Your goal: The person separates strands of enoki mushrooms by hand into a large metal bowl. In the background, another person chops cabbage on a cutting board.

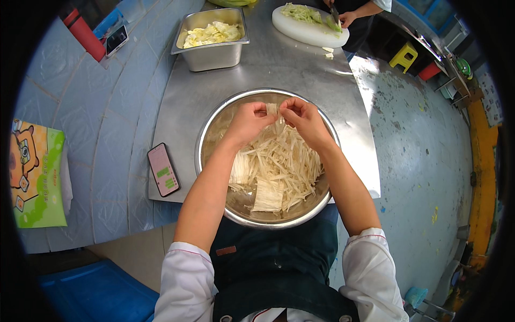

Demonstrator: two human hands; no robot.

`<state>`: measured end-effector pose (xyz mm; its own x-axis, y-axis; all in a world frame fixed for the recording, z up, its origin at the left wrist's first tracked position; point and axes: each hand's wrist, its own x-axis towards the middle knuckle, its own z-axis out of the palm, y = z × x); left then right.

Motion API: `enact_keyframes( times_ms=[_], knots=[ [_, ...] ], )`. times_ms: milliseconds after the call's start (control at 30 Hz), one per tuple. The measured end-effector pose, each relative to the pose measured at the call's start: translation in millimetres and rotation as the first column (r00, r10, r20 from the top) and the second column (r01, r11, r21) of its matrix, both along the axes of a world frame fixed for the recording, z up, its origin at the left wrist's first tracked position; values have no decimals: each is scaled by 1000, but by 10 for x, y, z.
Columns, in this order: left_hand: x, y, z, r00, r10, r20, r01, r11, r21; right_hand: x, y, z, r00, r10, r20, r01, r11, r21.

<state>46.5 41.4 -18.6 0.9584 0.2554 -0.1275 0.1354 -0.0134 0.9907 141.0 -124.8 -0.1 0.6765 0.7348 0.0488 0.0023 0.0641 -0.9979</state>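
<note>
Over the far side of a wide stainless-steel bowl (211, 137), my two hands meet around a small bundle of pale strips (272, 108). My left hand (251, 120) pinches its left side between thumb and fingers. The right side is pinched by my right hand (304, 120). Beneath them the bowl holds a loose heap of pale strips (287, 161), which look like shredded tofu skin. Two flat blocks of strips still pressed together lie in it: one front centre (268, 195), the other at the left (240, 168), partly behind my left forearm.
The bowl sits at the front edge of a steel table (265, 68). A smartphone (164, 169) lies left of it. Farther back stands a deep metal pan (213, 56) of torn cabbage leaves. Another person's hand (347, 19) works with a knife on a white cutting board (299, 35).
</note>
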Motion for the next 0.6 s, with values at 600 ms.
enact_keyframes(
  times_ms=[600],
  knots=[
    [-7, 12, 50, 978, 147, 145, -162, 983, 92, -17, -40, 25, 949, 198, -247, -143, 964, 223]
  ],
)
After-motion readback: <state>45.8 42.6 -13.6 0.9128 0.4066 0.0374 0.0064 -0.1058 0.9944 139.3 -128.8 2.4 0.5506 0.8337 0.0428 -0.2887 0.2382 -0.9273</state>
